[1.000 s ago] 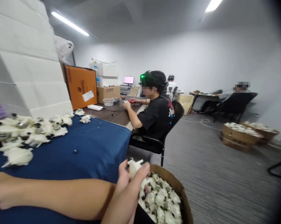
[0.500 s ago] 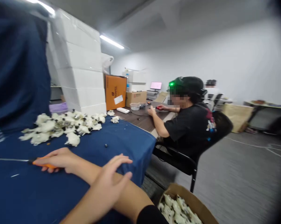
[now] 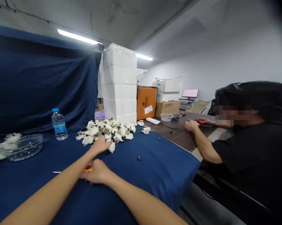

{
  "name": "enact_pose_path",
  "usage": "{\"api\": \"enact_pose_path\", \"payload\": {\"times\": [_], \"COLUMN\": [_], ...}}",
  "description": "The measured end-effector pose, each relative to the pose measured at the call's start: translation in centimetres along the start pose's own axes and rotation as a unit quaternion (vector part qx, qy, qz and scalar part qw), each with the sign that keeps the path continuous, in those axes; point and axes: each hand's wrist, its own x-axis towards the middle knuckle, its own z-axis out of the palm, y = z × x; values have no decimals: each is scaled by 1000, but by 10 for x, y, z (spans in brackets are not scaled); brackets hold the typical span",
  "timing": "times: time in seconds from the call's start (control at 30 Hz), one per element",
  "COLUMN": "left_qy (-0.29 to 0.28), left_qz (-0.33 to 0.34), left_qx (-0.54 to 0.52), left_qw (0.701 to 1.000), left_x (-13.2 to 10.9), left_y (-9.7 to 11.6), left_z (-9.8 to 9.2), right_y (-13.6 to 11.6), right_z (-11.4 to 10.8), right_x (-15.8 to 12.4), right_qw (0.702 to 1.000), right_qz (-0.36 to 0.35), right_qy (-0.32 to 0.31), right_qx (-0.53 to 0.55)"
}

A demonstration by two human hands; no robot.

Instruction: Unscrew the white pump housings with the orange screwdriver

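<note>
Orange-handled screwdriver (image 3: pixel 88 170) clamped in right hand (image 3: pixel 96 172) over blue cloth (image 3: pixel 143 187); left hand (image 3: pixel 98 146) open and apart, fingers (image 3: pixel 105 142) just beside heaped white parts (image 3: pixel 105 132).

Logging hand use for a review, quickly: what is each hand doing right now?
Left hand: open, beside the pile of white parts.
Right hand: closed, holding an orange-handled screwdriver.

We have a navy cloth (image 3: pixel 44 84) hanging along the left side, with a tall stack of white foam boxes (image 3: pixel 119 84) beside it. An orange carton (image 3: pixel 146 103) and a cardboard box (image 3: pixel 167 108) sit on the dark wood desk (image 3: pixel 178 137), a pink-lit monitor (image 3: pixel 190 93) beyond. White wall (image 3: pixel 225 62), strip lights (image 3: pixel 78 36) overhead, grey carpet (image 3: pixel 201 207) bottom right.
</note>
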Motion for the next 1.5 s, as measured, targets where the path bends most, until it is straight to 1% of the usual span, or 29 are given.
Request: {"api": "enact_pose_path", "payload": {"times": [0.1, 0.17, 0.23, 0.3, 0.37, 0.4, 0.43, 0.47, 0.53, 0.57, 0.6, 0.67, 0.73, 0.8, 0.87, 0.97, 1.03, 1.13, 1.17, 1.23, 1.3, 1.37, 1.43, 1.5], "left_qy": [-25, -27, -16, 4, 32, 55, 87, 116, 152, 160, 154, 115, 61, 21, 6, 6, -6, -39, -36, -9, 21, 25, 16, 8], "left_qz": [7, 38, 93, 156, 204, 227, 265, 296, 351, 379, 397, 409, 393, 374, 351, 307, 284, 269, 256, 222, 169, 113, 66, 48], "left_qx": [-2, -11, -27, -43, -58, -66, -77, -83, -82, -85, -83, -61, -39, -52, -99, -167, -185, -186, -191, -213, -237, -249, -250, -242], "left_qw": [1000, 999, 995, 987, 977, 970, 957, 944, 920, 908, 901, 903, 917, 926, 931, 937, 941, 944, 947, 951, 956, 962, 966, 969], "left_x": [4, -3, -15, -30, -48, -58, -69, -81, -106, -119, -131, -155, -173, -184, -190, -192, -193, -197, -199, -203, -205, -205, -205, -204], "left_y": [6, 10, 12, 11, 4, -2, -10, -19, -43, -56, -69, -92, -110, -121, -126, -130, -131, -132, -131, -129, -125, -122, -122, -123], "left_z": [15, 14, 3, -15, -37, -47, -57, -65, -77, -81, -84, -85, -82, -77, -70, -62, -62, -67, -69, -72, -73, -72, -70, -69], "right_y": [0, -1, -3, -5, -7, -8, -9, -9, -9, -9, -9, -8, -8, -9, -11, -16, -19, -22, -22, -22, -21, -21, -22, -22], "right_z": [-4, -4, -4, -4, -5, -7, -8, -10, -12, -13, -14, -14, -14, -13, -13, -11, -9, -8, -8, -8, -9, -10, -10, -10], "right_x": [0, -2, -4, -6, -6, -6, -6, -5, -3, -2, -1, 1, 2, 3, 3, 2, 1, 1, 1, 1, 1, 2, 2, 2], "right_qw": [999, 999, 998, 998, 998, 998, 998, 997, 997, 996, 996, 996, 996, 996, 997, 999, 1000, 999, 999, 999, 999, 999, 998, 998], "right_qz": [2, -1, -5, -7, -2, 2, 6, 9, 13, 14, 15, 15, 15, 15, 17, 20, 21, 20, 19, 18, 19, 21, 23, 24], "right_qy": [-15, -11, -2, 11, 21, 25, 28, 29, 31, 30, 30, 28, 24, 20, 19, 16, 18, 21, 20, 18, 19, 21, 23, 23], "right_qx": [-41, -52, -55, -55, -57, -60, -62, -66, -73, -77, -81, -86, -86, -83, -73, -41, -13, 20, 27, 37, 43, 46, 48, 49]}}
